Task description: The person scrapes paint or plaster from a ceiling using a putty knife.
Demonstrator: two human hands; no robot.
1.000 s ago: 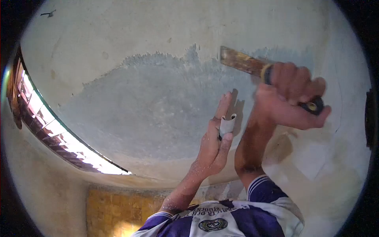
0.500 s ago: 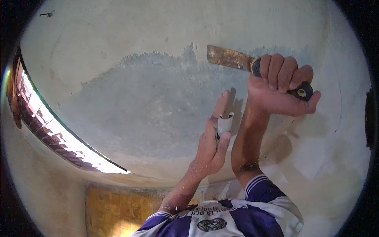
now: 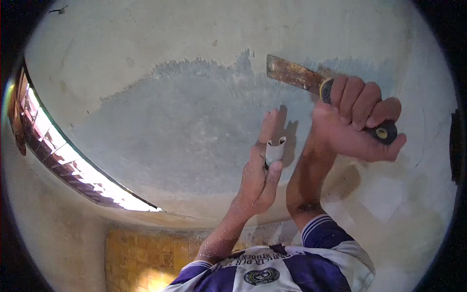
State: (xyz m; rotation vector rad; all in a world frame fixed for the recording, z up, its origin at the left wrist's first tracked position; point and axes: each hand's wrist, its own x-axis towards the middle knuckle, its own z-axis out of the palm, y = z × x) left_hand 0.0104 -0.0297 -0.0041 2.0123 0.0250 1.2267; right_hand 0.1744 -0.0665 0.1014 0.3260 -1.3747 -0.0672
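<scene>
Rust-brown scraper (image 3: pixel 292 73) gripped tight by fingers of right hand (image 3: pixel 357 121), upper right of frame, blade against ceiling (image 3: pixel 146 44) at edge of grey scraped patch (image 3: pixel 185 126); pulled back rightward and lower than 0.5 s ago, likely ending 1 stroke. Left hand (image 3: pixel 260 170), centre, fingers pinching folded paper scrap (image 3: pixel 275 150), hardly moved.

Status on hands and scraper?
Right hand shut on scraper, pressed to scraped ceiling patch. Left hand pinching small grey roll. Nothing blocking.

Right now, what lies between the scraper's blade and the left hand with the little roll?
Only bare, scraped grey surface, crossed by a shadow of the left hand, in the head view.
</scene>
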